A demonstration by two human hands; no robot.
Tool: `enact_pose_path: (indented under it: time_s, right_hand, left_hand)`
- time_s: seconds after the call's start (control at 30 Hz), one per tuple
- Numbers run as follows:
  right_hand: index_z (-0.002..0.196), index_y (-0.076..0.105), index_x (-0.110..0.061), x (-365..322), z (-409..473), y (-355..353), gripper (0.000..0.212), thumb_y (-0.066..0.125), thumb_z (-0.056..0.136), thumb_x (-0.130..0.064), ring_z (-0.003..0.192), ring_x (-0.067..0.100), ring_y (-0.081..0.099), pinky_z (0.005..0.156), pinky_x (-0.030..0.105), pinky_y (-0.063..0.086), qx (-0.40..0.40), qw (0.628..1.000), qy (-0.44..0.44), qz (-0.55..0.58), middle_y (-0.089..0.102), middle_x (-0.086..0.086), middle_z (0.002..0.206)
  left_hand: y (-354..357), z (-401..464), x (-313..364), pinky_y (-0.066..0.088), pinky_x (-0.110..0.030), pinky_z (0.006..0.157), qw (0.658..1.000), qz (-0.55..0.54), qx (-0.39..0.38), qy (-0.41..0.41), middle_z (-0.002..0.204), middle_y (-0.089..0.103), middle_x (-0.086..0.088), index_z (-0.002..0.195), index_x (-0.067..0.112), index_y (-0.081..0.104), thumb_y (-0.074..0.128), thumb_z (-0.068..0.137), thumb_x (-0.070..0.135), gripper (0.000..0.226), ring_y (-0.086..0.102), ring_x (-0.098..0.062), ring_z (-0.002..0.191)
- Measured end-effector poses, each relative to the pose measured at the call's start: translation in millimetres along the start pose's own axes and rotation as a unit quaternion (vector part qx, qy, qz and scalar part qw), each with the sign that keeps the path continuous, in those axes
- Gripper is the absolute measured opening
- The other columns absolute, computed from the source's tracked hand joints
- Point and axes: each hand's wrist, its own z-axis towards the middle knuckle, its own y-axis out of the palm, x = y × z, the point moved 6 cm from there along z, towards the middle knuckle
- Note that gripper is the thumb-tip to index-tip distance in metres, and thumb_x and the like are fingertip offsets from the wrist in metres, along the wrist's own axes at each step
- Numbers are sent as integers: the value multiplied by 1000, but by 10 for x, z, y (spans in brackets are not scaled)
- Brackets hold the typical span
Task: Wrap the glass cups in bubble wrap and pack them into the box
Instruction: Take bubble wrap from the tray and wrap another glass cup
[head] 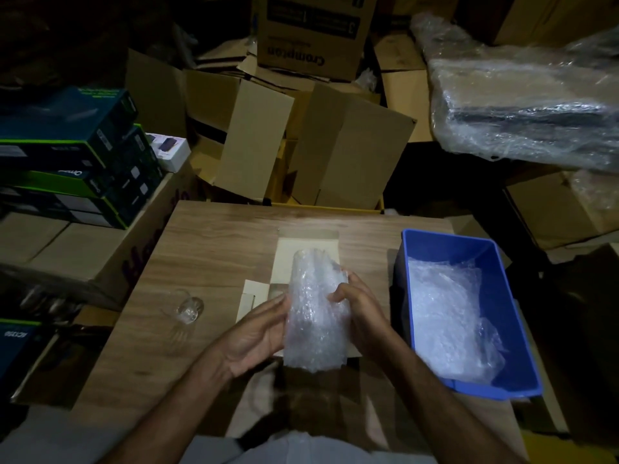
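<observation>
Two hands meet over the wooden desk [207,249], and between them we hold a roll of bubble wrap [315,316] standing roughly upright, its top end leaning away from us. Our left hand [258,333] lies along the roll's left side with the fingers fairly straight, pressing the wrap flat. Our right hand [360,311] sits on the other side with its fingers curled, pinching the loose edge of the wrap against the roll. A glass cup is probably inside the roll, though the dim light and the cloudy plastic keep us from seeing it clearly.

Beneath both hands a flattened pale carton [291,262] lies on the desk. Well to the left of our left hand, a bare glass cup [189,309] lies on its side on the wood. Just to the right of our right hand stands a blue plastic bin [502,296], holding more crumpled bubble wrap [449,316]. Beyond the far edge of the desk, past our fingertips, brown cardboard boxes [348,149] are piled.
</observation>
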Motion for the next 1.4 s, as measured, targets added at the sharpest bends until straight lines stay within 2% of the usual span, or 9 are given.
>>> enact_pose_path:
  time_s: [0.2, 0.47, 0.6, 0.77, 0.93, 1.0, 1.13, 1.27, 1.4]
  right_hand:
    - [146, 20, -42, -108, -154, -78, 85, 77, 87, -17, 107, 23, 70, 82, 43, 62, 0, 986, -89, -141, 56, 0, 128]
    - [135, 60, -22, 15, -142, -18, 71, 89, 72, -4, 121, 20, 65, 91, 39, 61, -84, 946, -154, -274, 54, 9, 141]
    - [130, 66, -24, -124, -96, -1, 63, 90, 72, -18, 118, 14, 60, 94, 32, 58, -43, 887, -193, -418, 53, 2, 126]
    - [95, 75, -30, -288, -112, 62, 11, 77, 87, -24, 125, -2, 42, 88, 22, 50, -61, 858, -218, -461, 50, -8, 121]
    - [106, 66, -8, -191, -49, -26, 22, 72, 93, -25, 99, 29, 71, 83, 56, 59, -99, 933, -137, -317, 69, 15, 111]
    - [111, 62, -9, -222, -107, 9, 19, 68, 96, -17, 94, 33, 71, 74, 56, 61, -100, 940, -164, -282, 68, 15, 107]
    - [110, 68, -11, -147, -120, 3, 15, 62, 98, -6, 92, 29, 70, 59, 41, 60, -93, 936, -214, -262, 67, 9, 109]
    - [98, 79, -21, -87, -106, -34, 29, 62, 85, -2, 119, 21, 60, 83, 45, 61, -100, 930, -222, -276, 60, 2, 125]
    - [100, 80, -15, -65, -59, -44, 17, 73, 87, -8, 117, 22, 63, 91, 47, 59, -120, 938, -200, -256, 63, 4, 124]
  left_hand:
    - [-177, -61, 184, 58, -55, 89, 974, 124, 157, 105, 121, 71, -14, 135, 22, 47, 73, 87, 6, 57, 71, -33, 108]
    - [-111, -207, 400, 54, -16, 85, 921, 312, 149, 177, 118, 71, 15, 120, 12, 68, 72, 86, -6, 38, 67, -2, 107]
    - [-189, -213, 461, 58, -52, 92, 880, 445, 126, 106, 120, 65, 2, 135, 34, 62, 95, 65, 13, 81, 70, -26, 106]
    - [-125, -189, 662, 61, -39, 69, 783, 575, 169, 165, 97, 66, 6, 89, 30, 77, 86, 77, 34, 16, 66, -12, 81]
    - [-68, -222, 581, 55, -16, 70, 884, 436, 89, 141, 102, 76, 5, 99, 12, 75, 65, 96, 12, 10, 72, -4, 89]
    - [-69, -223, 521, 51, -13, 59, 906, 389, 94, 136, 83, 77, 6, 108, 9, 71, 57, 100, 5, 17, 69, -1, 71]
    - [-207, -195, 407, 59, -26, 71, 932, 335, 90, 101, 116, 75, -3, 130, 19, 67, 54, 101, 5, 34, 70, -19, 91]
    - [-328, -217, 324, 54, -40, 101, 970, 236, 42, 50, 134, 66, -10, 128, 9, 68, 61, 97, 7, 32, 64, -29, 122]
    - [-364, -233, 370, 59, -39, 92, 962, 238, 87, 103, 128, 67, -13, 117, 6, 72, 71, 92, 11, 26, 69, -26, 111]
